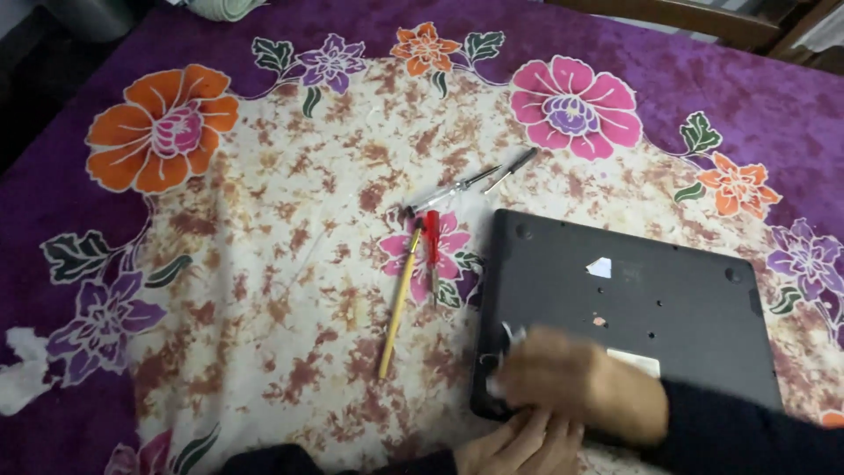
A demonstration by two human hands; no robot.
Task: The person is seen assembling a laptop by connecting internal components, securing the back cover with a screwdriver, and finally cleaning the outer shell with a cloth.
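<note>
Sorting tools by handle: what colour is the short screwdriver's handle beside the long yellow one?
Red, clearest in the head view: short screwdriver.

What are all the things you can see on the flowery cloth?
Cloth: one, purple edge, white-and-brown middle, big flowers, covers the whole surface.
Laptop: one, dark grey, upside down, at right.
Yellow screwdriver: one, long, left of the laptop.
Red screwdriver: one, small, beside the yellow one.
Clear screwdriver: one, see-through handle, above the red one.
Dark tool: one, thin, beside the clear one; kind unclear.
Tissue: one, white, crumpled, far left edge.
Wipe: one, white, under the right hand; blurred.
Right hand: on the laptop's near-left corner, blurred.
Left hand: bottom edge, by the laptop's near edge.
</note>
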